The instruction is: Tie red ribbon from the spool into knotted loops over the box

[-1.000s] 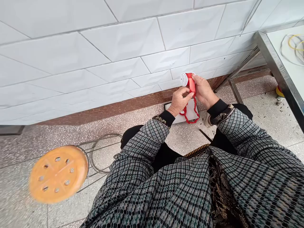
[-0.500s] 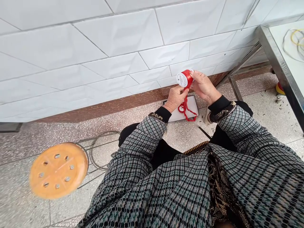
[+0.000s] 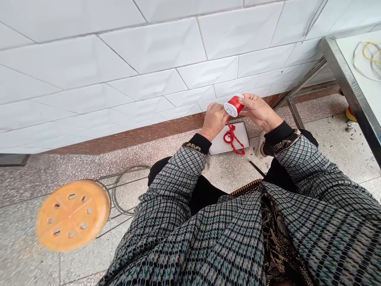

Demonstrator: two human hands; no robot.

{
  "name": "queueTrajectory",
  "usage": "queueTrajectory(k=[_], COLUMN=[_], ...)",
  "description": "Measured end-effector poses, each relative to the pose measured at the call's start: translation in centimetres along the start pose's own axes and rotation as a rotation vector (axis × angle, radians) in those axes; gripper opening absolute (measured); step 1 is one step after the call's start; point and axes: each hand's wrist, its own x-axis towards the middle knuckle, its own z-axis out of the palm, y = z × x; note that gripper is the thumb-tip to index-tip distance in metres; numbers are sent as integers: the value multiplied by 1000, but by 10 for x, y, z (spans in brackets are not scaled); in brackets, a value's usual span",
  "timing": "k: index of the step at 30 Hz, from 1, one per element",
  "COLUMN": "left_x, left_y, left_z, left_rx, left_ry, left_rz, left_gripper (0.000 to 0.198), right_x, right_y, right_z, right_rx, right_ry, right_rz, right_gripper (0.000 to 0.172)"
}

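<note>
A spool of red ribbon (image 3: 236, 104) with white printed ends is gripped by my right hand (image 3: 258, 109), thumb on the wound ribbon. At the spool's left, my left hand (image 3: 214, 120) has its fingers closed on the red ribbon; they partly hide the pinch. From there a loose length of red ribbon (image 3: 235, 141) hangs down in a loop, in front of a white-topped rectangular board or box (image 3: 218, 145) on the floor. Whether the ribbon touches that surface I cannot tell.
An orange round stool (image 3: 73, 214) with metal legs lies on its side at left. A metal-framed table (image 3: 342, 71) stands at right, with yellow and white wires (image 3: 370, 55) on it. White tiled wall (image 3: 169, 43) rises in front. A dark stick (image 3: 256, 169) is near my feet.
The spool has tilted and moved slightly down and right. My left hand has turned, its knuckles now higher, and shifted slightly left. The hanging ribbon has moved a little.
</note>
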Motion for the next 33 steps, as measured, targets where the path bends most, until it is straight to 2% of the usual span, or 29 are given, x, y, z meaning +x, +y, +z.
queueTrajectory(k=[9,12,18,24,28,33], left_x=[0,0,-2,-3,-4,-5], left_y=[5,2,-3,-1,3,4], left_z=[-23,-29,-37,-38,-34,-29], left_rx=[-109,-113,-165,-140,-286,-760], left_ry=[98,114,149,117,127,66], left_rz=[31,35,-1,50,-36,-306], left_gripper=[19,23,17,20,20,26], right_x=[-5,-7,-8,-1,-1,-2], right_y=[-10,-11,-9,-2,-2,-4], right_z=[-6,-8,-14,-11,-9,-10], right_rx=[-187,-200,-263,-464,-527,-499], right_ry=[-73,-135,-296,-211,-179,-185], right_rz=[92,122,171,132,105,113], right_gripper=[38,37,32,32,30,31])
